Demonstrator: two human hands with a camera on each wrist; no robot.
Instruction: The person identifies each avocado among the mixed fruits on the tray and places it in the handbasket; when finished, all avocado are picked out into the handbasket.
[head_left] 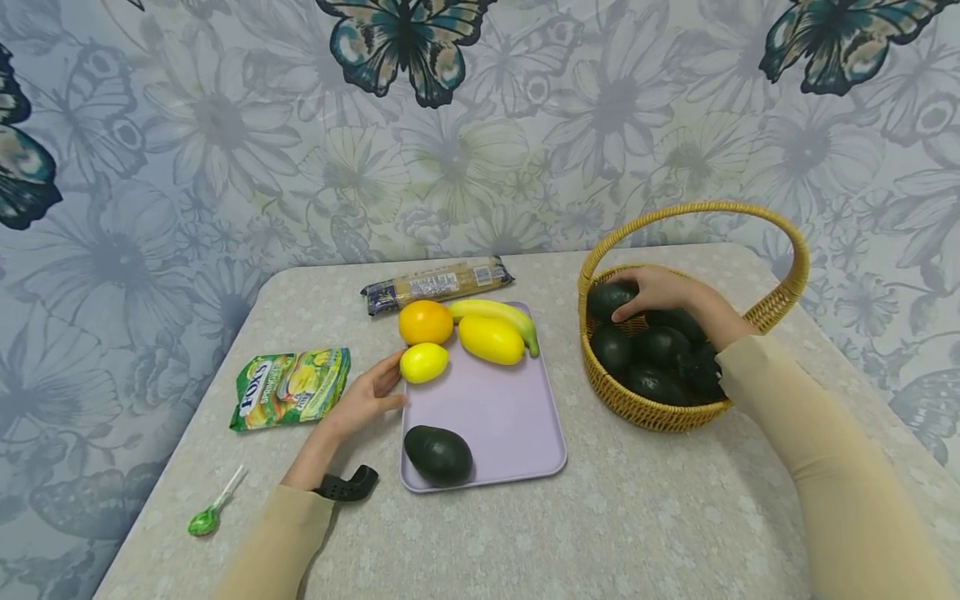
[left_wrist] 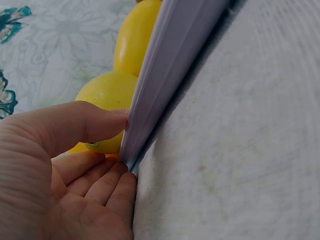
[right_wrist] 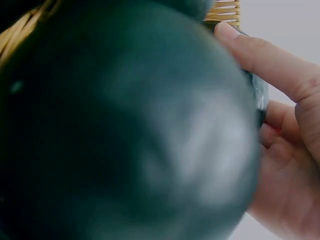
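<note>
Inside the wicker basket [head_left: 652, 417], my right hand [head_left: 656, 292] grips a dark green avocado [head_left: 609, 302] at the back left, thumb on its near side. Several more avocados [head_left: 660, 346] lie around it. In the right wrist view a large avocado [right_wrist: 150, 130] in front hides most of the held one. My left hand [head_left: 365, 396] is at the left edge of a lilac tray [head_left: 498, 417], fingertips and thumb touching its rim. On the tray are a lemon [head_left: 424, 362] by those fingertips, an orange [head_left: 425, 322], a banana [head_left: 498, 311], a yellow oval fruit [head_left: 491, 339] and one avocado [head_left: 438, 455].
Left of the tray lies a green Fox's candy bag [head_left: 292, 387], with a green lollipop [head_left: 213, 504] nearer the front. Behind the tray is a pasta packet [head_left: 437, 283]. The basket's tall handle [head_left: 697, 208] arches over my right hand. A patterned wall stands behind the table.
</note>
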